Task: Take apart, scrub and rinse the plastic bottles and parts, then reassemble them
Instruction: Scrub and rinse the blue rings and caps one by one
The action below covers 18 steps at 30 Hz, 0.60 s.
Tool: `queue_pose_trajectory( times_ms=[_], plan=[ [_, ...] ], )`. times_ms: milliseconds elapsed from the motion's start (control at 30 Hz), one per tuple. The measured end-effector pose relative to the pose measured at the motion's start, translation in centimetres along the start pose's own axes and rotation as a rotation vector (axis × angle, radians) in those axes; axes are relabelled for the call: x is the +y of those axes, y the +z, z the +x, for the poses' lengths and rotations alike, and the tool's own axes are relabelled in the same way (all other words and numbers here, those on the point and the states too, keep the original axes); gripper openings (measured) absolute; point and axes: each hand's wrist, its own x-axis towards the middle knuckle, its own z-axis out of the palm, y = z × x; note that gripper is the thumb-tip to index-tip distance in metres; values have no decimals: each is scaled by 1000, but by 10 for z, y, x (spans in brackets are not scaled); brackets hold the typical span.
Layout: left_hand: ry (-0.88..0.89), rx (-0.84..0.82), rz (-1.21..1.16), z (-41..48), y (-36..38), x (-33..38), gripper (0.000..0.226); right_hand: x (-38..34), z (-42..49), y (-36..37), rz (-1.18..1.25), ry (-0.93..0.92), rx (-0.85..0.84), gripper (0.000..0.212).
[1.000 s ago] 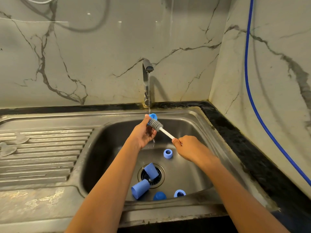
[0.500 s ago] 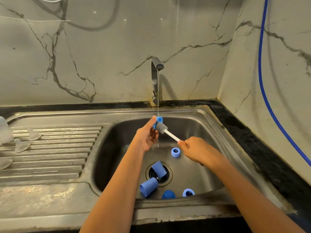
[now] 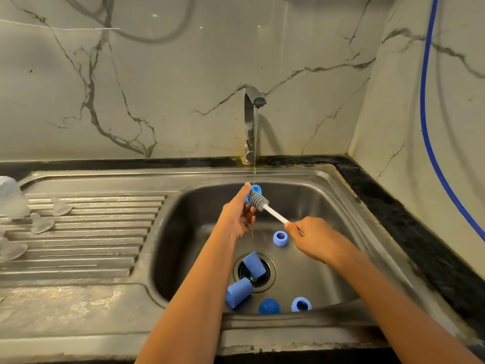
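One steel sink (image 3: 199,232), marble wall (image 3: 157,101) behind.
My left hand (image 3: 237,219) pinched a half-hidden blue cap (image 3: 256,189); right hand (image 3: 312,240) gripped the brush (image 3: 258,202); clear bottle (image 3: 10,198) cropped.

A steel tap (image 3: 251,122) runs a thin stream of water (image 3: 255,143) into a stainless steel sink (image 3: 328,206), its round drain (image 3: 273,271) near the basin's middle. A ribbed drainboard (image 3: 91,232) lies to the left. At right, a blue cable (image 3: 424,127) hangs down the marble wall (image 3: 183,74) above a black tabletop (image 3: 409,219).
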Motion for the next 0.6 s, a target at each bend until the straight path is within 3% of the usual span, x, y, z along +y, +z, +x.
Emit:
queue_pose_trajectory(
  times_ms=[233, 367, 467, 600],
  plan=[
    [21, -6, 39, -1, 4, -2, 47, 2, 2, 6, -77, 156, 94, 42],
    [19, 10, -1, -2, 9, -3, 45, -3, 0, 7, -48, 97, 124, 43],
    [26, 22, 3, 0, 3, -3, 55, -2, -2, 6, -18, 4, 43, 48],
    [72, 61, 45, 0, -1, -1, 54, -2, -2, 5, -49, 49, -25, 48]
  ],
)
